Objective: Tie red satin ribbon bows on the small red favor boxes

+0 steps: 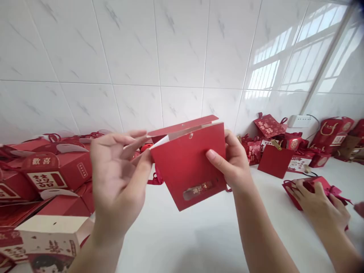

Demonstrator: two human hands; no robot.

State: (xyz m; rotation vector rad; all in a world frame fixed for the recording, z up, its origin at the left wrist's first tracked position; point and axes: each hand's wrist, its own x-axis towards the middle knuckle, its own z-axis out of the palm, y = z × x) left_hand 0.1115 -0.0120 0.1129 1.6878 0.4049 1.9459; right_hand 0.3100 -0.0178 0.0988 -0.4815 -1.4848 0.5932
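A red cardboard gift box (190, 159) is held above the white table, its top gaping and a small window with gold lettering low on its front. My right hand (234, 163) grips its right side, thumb on the front panel and fingers behind. At the upper left corner, my left hand (122, 178) has its thumb on the edge and its slightly blurred fingers at the raised top flap (183, 126). A white inner surface shows inside the opening. Part of a pink-red ribbon (156, 178) is visible behind the box.
Red boxes (59, 170) with ribbons are piled at left, beside a cream printed box (54, 239). More red boxes and bags (331, 132) line the tiled wall at right, near a white power strip (300, 121). Another person's hand (318, 203) rests on a ribboned red box (292, 195).
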